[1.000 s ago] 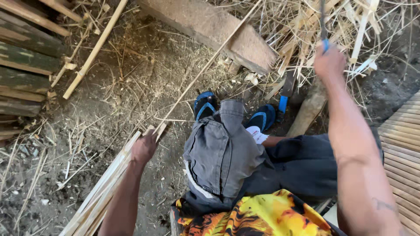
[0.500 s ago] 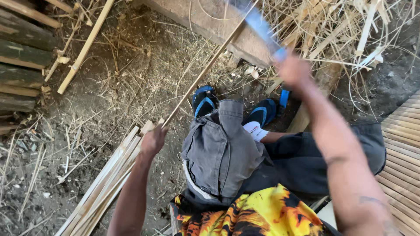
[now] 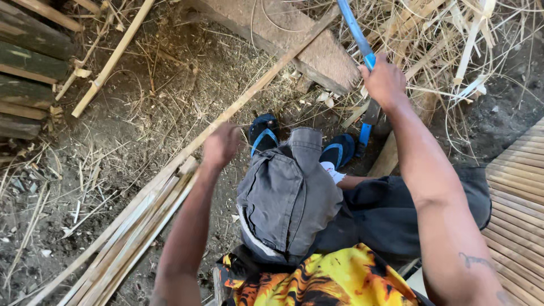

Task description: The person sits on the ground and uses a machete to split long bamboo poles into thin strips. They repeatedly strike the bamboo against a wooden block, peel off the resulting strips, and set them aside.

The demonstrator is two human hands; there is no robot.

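One view, from the head camera, covers the scene. The left hand [image 3: 220, 144], left of frame centre, is motion-blurred and appears closed on a long thin bamboo strip [image 3: 266, 73]; the strip runs diagonally from the lower left toward the top centre. Under that hand, a bundle of split bamboo strips [image 3: 122, 235] lies on the dirt ground [image 3: 170, 85] in the lower left. The right hand [image 3: 385, 82], upper right of centre, is clamped around the blue handle [image 3: 354, 28] of a tool; the blade is out of frame. Between the hands lies a flat wooden block [image 3: 294, 39], top centre. Blue sandals [image 3: 263, 133] show at centre, just above a bent knee in grey trousers [image 3: 286, 195]. Dry bamboo shavings [image 3: 453, 39] fill the upper right, and dark logs [image 3: 28, 73] are stacked at upper left.
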